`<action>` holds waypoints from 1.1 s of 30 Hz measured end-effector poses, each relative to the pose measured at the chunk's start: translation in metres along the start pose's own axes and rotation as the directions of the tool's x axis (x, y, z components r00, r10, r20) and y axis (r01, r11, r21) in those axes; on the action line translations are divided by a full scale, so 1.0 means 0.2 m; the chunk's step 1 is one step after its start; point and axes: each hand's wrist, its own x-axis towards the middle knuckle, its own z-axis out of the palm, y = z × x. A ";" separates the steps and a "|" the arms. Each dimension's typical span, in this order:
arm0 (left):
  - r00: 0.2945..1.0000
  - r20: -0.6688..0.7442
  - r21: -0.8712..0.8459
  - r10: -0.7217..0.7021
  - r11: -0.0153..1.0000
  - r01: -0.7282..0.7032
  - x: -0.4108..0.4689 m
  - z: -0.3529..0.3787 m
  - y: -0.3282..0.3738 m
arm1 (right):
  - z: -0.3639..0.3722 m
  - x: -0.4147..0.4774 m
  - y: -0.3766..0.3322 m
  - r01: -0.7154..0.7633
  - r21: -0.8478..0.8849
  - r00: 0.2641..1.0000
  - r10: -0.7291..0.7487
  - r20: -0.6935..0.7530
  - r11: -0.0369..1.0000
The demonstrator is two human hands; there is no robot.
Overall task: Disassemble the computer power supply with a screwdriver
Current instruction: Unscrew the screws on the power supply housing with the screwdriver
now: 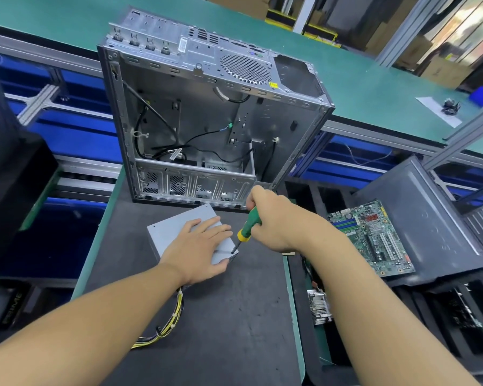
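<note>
In the lower centre of the frame a yellow-and-black wire bundle [168,321] trails loosely over the dark work mat [221,330] from under the person's left forearm. Just above it, mid-frame, the grey power supply [176,227] lies flat on the mat. The left hand [201,246] rests palm-down on its lid with the fingers straight, pressing it still. The right hand [273,221] is clenched round the handle of the green-and-yellow screwdriver [247,227], whose tip meets the lid's right corner. The unit looks like a stiff sheet-metal box, probably weighty, with a smooth lid that could skid, so flat downward pressure or a hold on its side walls suits it better than the floppy wires. Farther up stands the gutted computer case [207,121], touching nothing, and a motherboard [371,238] lies at the right.
</note>
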 end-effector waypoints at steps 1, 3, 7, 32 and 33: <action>1.000 0.000 -0.003 0.001 1.000 -0.001 0.00 0.00 0.00 | -0.01 -0.01 0.00 -0.003 0.013 0.999 0.002 0.032 1.000; 1.000 0.003 -0.006 0.007 1.000 -0.007 0.00 0.00 0.00 | 0.01 -0.02 -0.01 -0.033 0.012 0.999 0.033 0.018 0.999; 1.000 0.001 -0.001 0.006 1.000 -0.006 0.00 0.00 0.00 | 0.07 -0.02 -0.01 -0.164 -0.168 0.969 0.127 -0.211 0.972; 1.000 0.028 0.003 0.012 1.000 -0.012 0.01 0.01 -0.01 | 0.09 0.01 -0.05 -0.075 -0.173 0.983 0.043 -0.180 0.982; 1.000 0.026 0.003 0.011 1.000 -0.011 0.01 0.01 -0.01 | 0.09 0.01 -0.04 -0.065 -0.169 0.984 0.035 -0.172 0.984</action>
